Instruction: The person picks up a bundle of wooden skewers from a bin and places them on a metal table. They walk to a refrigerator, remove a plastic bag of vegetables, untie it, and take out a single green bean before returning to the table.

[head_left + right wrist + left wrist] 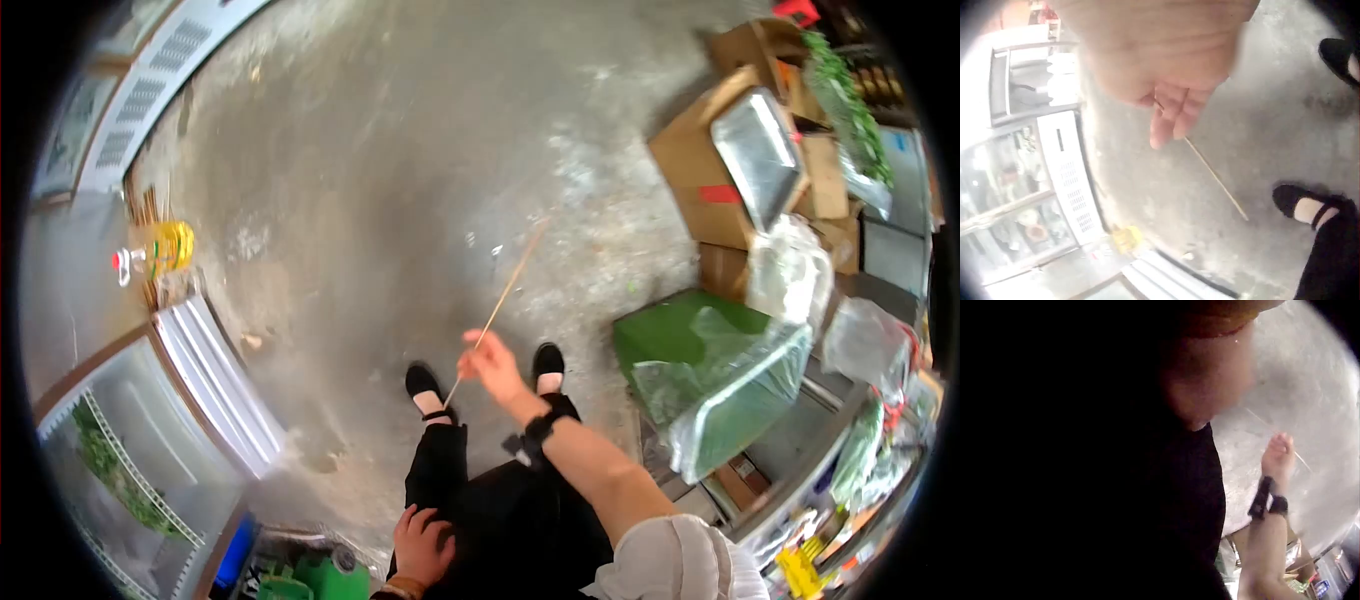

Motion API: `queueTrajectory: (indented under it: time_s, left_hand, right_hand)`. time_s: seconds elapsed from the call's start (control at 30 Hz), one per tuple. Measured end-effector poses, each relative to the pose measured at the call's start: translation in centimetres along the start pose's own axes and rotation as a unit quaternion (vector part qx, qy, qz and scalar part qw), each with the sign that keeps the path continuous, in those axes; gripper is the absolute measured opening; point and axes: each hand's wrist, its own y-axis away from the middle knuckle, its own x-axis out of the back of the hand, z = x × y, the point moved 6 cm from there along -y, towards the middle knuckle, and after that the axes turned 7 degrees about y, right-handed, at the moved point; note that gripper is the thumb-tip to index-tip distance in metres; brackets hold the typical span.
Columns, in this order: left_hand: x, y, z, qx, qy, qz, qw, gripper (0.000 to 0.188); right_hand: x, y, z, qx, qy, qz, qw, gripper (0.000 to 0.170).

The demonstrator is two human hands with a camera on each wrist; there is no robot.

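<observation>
A long, thin wooden stick (517,272) slants across the head view, held by my right hand (496,368) in front of my body. In the right wrist view, the fingers of the right hand (1175,106) are curled round the stick (1217,178), and one end points down towards the floor. My left hand (421,545) rests on the black trousers (437,470) at the thigh, fingers loosely spread and holding nothing. The left wrist view is mostly dark; part of the left hand (1210,381) shows there against the black cloth.
Grey concrete floor (380,150) lies ahead, with black shoes (422,378) below the stick. On the right are cardboard boxes (690,170) and a green box (650,340) with clear plastic over it. An oil jug (175,246) stands left, near glass-fronted cabinets (125,120).
</observation>
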Motion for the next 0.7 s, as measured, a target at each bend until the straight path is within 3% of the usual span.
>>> queueTrajectory:
  time_s: [0.03,0.13,0.23,0.27,0.37,0.4,0.5,0.63,0.7]
  left_hand:
    - [0.3,0.1,0.6,0.012,0.028,0.045,0.999,0.034]
    - [1.2,0.4,3.3,0.034,0.125,0.166,0.978,0.046]
    - [7.8,0.8,15.7,-0.095,0.120,0.222,0.963,0.047]
    - [9.1,1.0,20.1,-0.165,0.104,0.172,0.966,0.039]
    - [7.8,3.2,24.3,-0.068,0.289,-0.035,0.954,0.029]
    - [8.6,4.3,26.1,-0.162,0.237,0.021,0.958,0.019]
    - [11.4,8.0,31.0,-0.267,0.173,0.006,0.948,0.015]
    - [13.0,11.8,31.8,-0.339,0.103,-0.081,0.932,0.015]
    - [13.2,12.8,31.6,-0.389,0.081,-0.126,0.909,0.013]
  right_hand:
    - [-1.1,3.6,-3.1,-0.021,-0.020,-0.023,0.999,0.021]
    - [-2.9,14.5,-12.0,0.041,-0.024,-0.069,0.997,0.024]
    - [-3.7,24.4,-20.3,0.070,-0.012,-0.086,0.994,0.025]
    - [-3.8,27.0,-22.0,0.079,-0.023,-0.086,0.993,0.025]
    - [-3.8,34.6,-28.2,0.138,-0.020,-0.068,0.988,0.026]
    - [-3.5,36.7,-29.1,0.131,-0.052,-0.054,0.989,0.026]
    - [-0.9,44.4,-33.5,0.221,-0.076,0.072,0.970,0.027]
    - [3.7,58.4,-37.7,0.362,-0.081,0.277,0.886,0.032]
    - [4.3,65.2,-37.6,0.426,-0.084,0.339,0.835,0.030]
